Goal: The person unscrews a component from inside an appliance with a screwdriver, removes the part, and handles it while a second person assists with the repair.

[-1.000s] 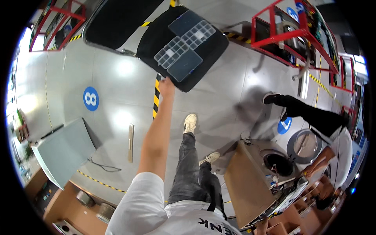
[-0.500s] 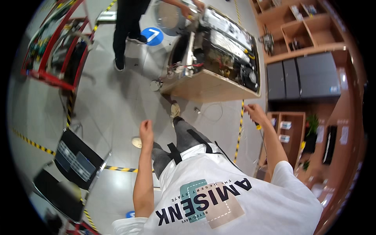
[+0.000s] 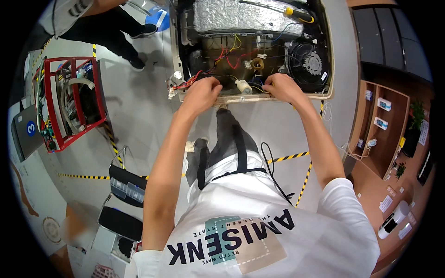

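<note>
An opened appliance (image 3: 252,98) stands before me, its inside bare with a silver foil-wrapped part, coloured wires and a black round fan housing (image 3: 309,64). My left hand (image 3: 203,94) rests at its near edge, fingers curled together, beside a bundle of red wires (image 3: 192,79). My right hand (image 3: 283,87) is over the same edge farther right, fingers bent in a pinch near thin wires. What either hand holds is hidden. Between them sits a small cream cylindrical part (image 3: 243,86). A screwdriver (image 3: 299,15) with a yellow and black handle lies across the top of the foil part.
At the upper left another person (image 3: 99,30) in dark trousers stands close to the appliance. A red-framed rack (image 3: 74,102) holds hoses and parts. Black chairs (image 3: 121,222) stand at lower left. Wooden shelves (image 3: 387,123) line the right side. Striped tape (image 3: 303,185) marks the floor.
I have come up close to the appliance. Both hands have moved from my sides to its near edge. The other person now shows farther left.
</note>
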Demonstrator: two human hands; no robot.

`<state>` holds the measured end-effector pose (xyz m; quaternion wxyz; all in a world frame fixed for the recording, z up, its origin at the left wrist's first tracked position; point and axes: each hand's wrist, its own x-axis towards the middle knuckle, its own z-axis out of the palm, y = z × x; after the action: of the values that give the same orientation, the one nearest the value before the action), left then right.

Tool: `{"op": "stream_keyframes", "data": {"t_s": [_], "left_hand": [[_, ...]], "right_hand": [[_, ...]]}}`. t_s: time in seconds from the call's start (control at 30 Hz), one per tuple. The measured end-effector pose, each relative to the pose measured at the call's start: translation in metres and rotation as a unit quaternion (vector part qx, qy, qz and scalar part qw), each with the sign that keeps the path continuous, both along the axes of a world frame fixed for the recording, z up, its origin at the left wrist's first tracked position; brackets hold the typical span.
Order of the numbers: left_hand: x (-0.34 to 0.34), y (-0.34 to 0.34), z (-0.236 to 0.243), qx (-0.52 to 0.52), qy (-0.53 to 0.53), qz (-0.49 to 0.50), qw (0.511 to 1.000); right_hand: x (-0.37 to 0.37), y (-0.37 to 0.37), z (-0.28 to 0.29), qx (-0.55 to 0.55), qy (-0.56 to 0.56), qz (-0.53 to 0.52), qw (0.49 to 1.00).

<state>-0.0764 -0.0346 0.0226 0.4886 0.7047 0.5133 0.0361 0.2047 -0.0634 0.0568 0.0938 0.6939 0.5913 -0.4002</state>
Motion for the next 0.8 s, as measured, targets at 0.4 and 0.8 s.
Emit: {"op": "stream_keyframes", "data": {"t_s": [0.4,0.8], "left_hand": [[0.117,0.037,-0.088,-0.433,0.141,-0.008,0.890],[0.089,0.052,-0.064,-0.593,-0.028,0.248,0.765]], "right_hand": [[0.003,0.045,-0.017,-0.134,0.034,0.090,0.986],[0.042,0.025,-0.006,-0.066,0.136,-0.063,0.987]]}}
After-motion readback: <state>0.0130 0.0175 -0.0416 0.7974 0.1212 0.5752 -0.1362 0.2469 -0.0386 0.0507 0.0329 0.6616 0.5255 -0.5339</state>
